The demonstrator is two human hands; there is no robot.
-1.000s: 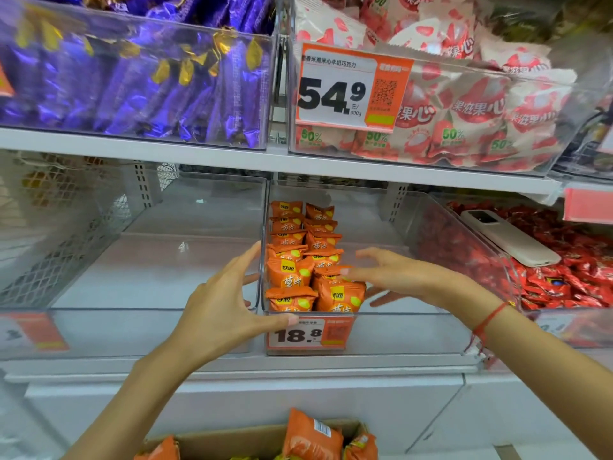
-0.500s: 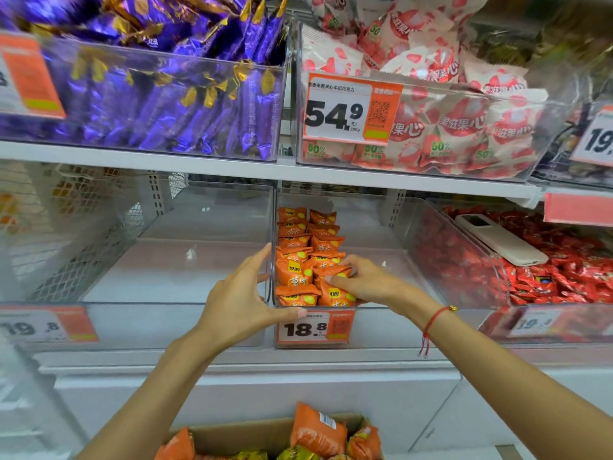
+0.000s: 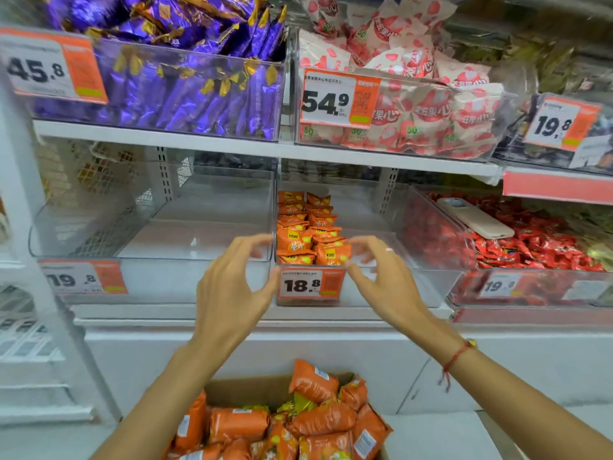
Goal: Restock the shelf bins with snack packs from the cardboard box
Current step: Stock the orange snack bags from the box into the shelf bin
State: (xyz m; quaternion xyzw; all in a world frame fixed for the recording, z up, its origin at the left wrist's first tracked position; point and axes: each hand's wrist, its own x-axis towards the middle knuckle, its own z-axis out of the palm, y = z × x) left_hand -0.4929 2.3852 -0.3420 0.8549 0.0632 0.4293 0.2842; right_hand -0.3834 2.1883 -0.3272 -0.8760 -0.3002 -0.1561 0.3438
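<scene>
Two rows of orange snack packs [image 3: 308, 234] stand along the left side of a clear shelf bin [image 3: 424, 290] tagged 18.8. My left hand [image 3: 232, 290] and my right hand [image 3: 381, 277] hover in front of that bin, one on each side of its price tag. The fingers of both are loosely curled and hold nothing. Their fingertips are blurred. Below my forearms, the cardboard box [image 3: 252, 390] holds several more orange packs [image 3: 315, 423].
A clear bin [image 3: 149, 247] with nothing in it sits to the left. On the right, a flat white device [image 3: 474, 217] lies on a bin of red candies [image 3: 537, 247]. The upper shelf carries purple packs [image 3: 185, 94] and white-pink packs [image 3: 424, 114].
Both hands have drawn back out of the bin, away from the front orange packs, and now hover before its front wall. The view has tilted down, showing more of the box.
</scene>
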